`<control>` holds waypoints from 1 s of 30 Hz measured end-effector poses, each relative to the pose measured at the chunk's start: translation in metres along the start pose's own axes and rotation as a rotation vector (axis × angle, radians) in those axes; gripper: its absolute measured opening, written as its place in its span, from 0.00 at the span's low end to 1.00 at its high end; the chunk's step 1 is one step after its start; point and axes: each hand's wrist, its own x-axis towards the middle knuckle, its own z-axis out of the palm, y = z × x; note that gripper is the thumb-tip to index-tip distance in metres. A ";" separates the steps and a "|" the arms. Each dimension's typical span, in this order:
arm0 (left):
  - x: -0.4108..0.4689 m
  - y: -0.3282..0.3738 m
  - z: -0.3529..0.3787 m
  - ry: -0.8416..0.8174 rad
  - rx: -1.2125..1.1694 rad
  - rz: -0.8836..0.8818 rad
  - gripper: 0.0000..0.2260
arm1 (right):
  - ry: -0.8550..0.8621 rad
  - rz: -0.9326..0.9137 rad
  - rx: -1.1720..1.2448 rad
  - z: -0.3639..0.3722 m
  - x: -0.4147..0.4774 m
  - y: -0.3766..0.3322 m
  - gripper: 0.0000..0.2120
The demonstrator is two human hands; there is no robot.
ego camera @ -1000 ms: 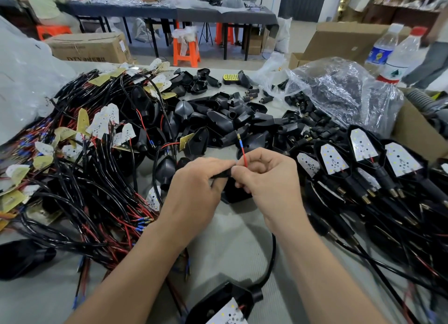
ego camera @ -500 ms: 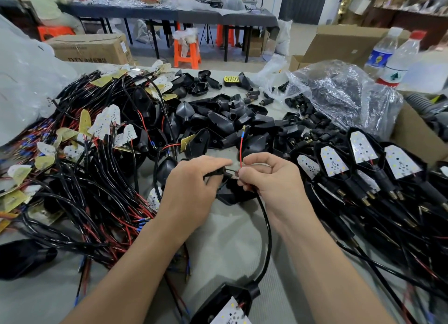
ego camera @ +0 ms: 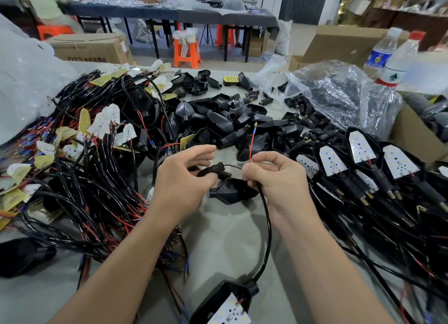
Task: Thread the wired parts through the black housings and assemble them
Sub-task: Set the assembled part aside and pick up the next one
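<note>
The left hand (ego camera: 184, 180) gripped a black stem (ego camera: 213, 169), grip partly hidden; right hand (ego camera: 276, 178) pinched red wire (ego camera: 251, 145) and black cable (ego camera: 268, 226); LED housing (ego camera: 213, 297) cut off at bottom edge.

I read the wire (ego camera: 251, 146) as red, with a blue collar and a gold tip. The cable (ego camera: 268, 226) is glossy black, and so are the sleeve (ego camera: 211, 169) and the housings (ego camera: 225, 122). The boards (ego camera: 331, 157) are white, speckled with black dots and pale yellow squares; a few on my left show a dull yellow face. The tangle (ego camera: 97, 197) is black and red with blue ends. The desk (ego camera: 218, 241) is grey. Beyond it I make out an orange stool (ego camera: 186, 53), a brown box (ego camera: 92, 48), a bottle (ego camera: 379, 57) with a blue label, and a second bottle (ego camera: 397, 64) with a red cap and a green mark.
</note>
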 end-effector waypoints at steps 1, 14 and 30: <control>0.001 0.000 0.000 -0.015 -0.036 0.003 0.26 | -0.008 0.006 0.013 -0.001 0.001 -0.001 0.14; -0.003 0.012 -0.006 -0.314 -0.639 -0.118 0.13 | -0.310 0.041 -0.038 -0.010 0.001 -0.012 0.14; 0.001 0.014 0.006 0.018 -0.816 -0.260 0.12 | -0.151 0.270 0.170 0.005 -0.005 -0.004 0.12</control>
